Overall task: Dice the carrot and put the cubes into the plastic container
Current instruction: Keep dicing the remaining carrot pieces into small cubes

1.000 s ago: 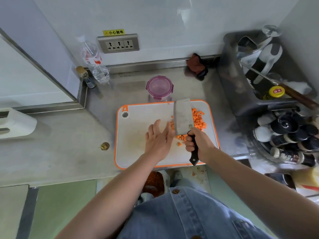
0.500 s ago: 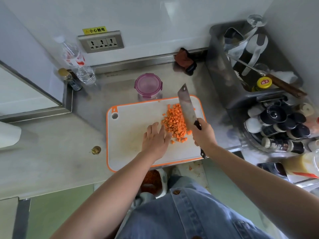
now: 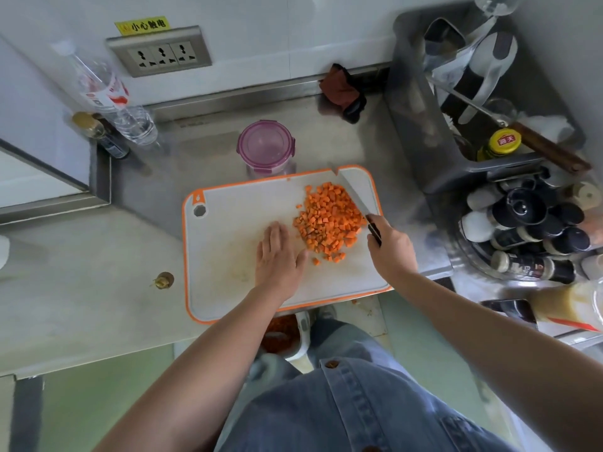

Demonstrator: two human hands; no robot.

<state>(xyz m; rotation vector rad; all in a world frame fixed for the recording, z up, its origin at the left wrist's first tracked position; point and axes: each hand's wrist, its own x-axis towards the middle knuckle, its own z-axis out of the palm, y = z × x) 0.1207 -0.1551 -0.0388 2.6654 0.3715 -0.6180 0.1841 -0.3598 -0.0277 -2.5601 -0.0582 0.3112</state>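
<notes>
Barely visible, knife handle (image 3: 375, 231) within right hand (image 3: 391, 254), blade (image 3: 354, 195) edge-on beside cubes (image 3: 329, 220).

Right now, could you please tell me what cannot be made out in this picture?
Head view only:
- plastic container: contents unclear through its tinted lid.
- knife handle: mostly hidden in the grip of the right hand.
- bowl underneath: partly covered by the cutting board.
- spice jars: labels too small.

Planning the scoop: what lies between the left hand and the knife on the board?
Head view: the pile of carrot cubes lies between the left hand and the knife, on the cutting board.
</notes>
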